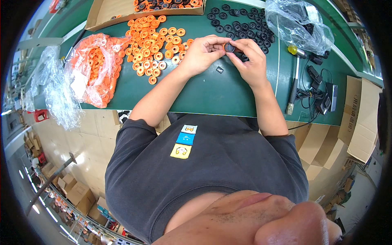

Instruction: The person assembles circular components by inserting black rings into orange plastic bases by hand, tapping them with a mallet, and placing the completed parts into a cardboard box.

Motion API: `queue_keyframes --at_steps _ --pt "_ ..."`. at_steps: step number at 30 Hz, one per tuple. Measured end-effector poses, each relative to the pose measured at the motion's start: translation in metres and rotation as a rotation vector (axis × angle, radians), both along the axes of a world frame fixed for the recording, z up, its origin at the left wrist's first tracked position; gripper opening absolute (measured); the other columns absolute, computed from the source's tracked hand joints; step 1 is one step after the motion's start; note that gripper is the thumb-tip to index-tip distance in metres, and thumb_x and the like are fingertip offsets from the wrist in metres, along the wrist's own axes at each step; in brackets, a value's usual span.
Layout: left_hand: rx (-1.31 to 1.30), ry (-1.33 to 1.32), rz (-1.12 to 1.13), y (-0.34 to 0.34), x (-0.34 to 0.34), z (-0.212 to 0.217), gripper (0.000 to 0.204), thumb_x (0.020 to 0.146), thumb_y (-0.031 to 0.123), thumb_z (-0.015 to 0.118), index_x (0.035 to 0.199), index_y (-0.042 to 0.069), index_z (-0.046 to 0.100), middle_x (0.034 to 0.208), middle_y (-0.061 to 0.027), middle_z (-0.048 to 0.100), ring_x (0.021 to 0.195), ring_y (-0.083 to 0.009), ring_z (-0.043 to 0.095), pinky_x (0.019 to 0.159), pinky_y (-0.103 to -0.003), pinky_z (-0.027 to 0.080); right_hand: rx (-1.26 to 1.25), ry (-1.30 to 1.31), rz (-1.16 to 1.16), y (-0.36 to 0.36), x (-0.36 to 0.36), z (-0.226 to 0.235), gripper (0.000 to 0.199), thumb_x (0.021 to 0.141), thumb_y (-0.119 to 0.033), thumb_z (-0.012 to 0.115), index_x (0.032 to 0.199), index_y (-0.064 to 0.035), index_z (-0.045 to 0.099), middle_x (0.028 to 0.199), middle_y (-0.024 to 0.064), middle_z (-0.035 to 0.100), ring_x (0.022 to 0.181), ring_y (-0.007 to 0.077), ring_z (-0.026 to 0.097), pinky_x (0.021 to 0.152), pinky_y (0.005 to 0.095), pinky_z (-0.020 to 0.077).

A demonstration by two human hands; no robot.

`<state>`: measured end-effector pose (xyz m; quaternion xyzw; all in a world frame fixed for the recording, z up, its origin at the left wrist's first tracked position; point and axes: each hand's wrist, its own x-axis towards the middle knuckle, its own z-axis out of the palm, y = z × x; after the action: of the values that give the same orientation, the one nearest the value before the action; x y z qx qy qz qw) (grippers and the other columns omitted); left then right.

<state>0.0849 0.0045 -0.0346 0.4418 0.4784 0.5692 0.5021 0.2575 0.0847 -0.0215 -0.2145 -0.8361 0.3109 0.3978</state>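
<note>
Both hands, the left hand (200, 55) and the right hand (250, 61), pinch one small black ring (229, 47) between their fingertips, with orange rings (157, 45) left of them.

Two hands, one held ring, and loose rings too many to count, on a green table.

Two hands met over the green table (212, 96): the left hand (201, 53) and right hand (250, 61) together pinched one black ring (229, 47). One small black piece (219, 70) lay just below them. Orange rings (157, 45) lay in one loose spread, several dozen, too many for an exact count; black rings (241, 20) formed a second, smaller spread. There were three plastic bags: one full of orange rings (96, 67), one clear at the left edge (53, 87), one clear at upper right (298, 24). One cardboard box (110, 12) stood at the top, and one yellow-tipped tool (295, 77) lay at right.
</note>
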Motion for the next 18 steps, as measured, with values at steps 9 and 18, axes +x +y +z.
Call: queue_keyframes --at_steps 9,18 --pt "-0.059 -0.096 -0.009 -0.001 -0.0004 0.003 0.039 0.089 -0.005 0.061 0.128 -0.006 0.06 0.106 -0.0085 0.069 0.096 -0.0114 0.066 0.089 -0.025 0.054 -0.002 0.02 -0.029 -0.0061 -0.0025 0.005 0.033 0.074 -0.002 0.081 0.106 -0.0009 0.071 0.098 0.0123 0.068 0.085 0.0236 0.067 0.075 0.0316 0.0561" --pt "-0.097 -0.199 -0.008 -0.0011 -0.0006 0.0041 0.039 0.089 -0.007 0.06 0.128 -0.007 0.06 0.109 -0.0098 0.069 0.096 -0.0112 0.066 0.089 -0.024 0.054 0.005 0.006 -0.026 -0.0062 -0.0023 0.0073 0.034 0.074 -0.003 0.081 0.106 -0.0003 0.07 0.098 0.0126 0.067 0.084 0.0243 0.067 0.074 0.0314 0.0559"
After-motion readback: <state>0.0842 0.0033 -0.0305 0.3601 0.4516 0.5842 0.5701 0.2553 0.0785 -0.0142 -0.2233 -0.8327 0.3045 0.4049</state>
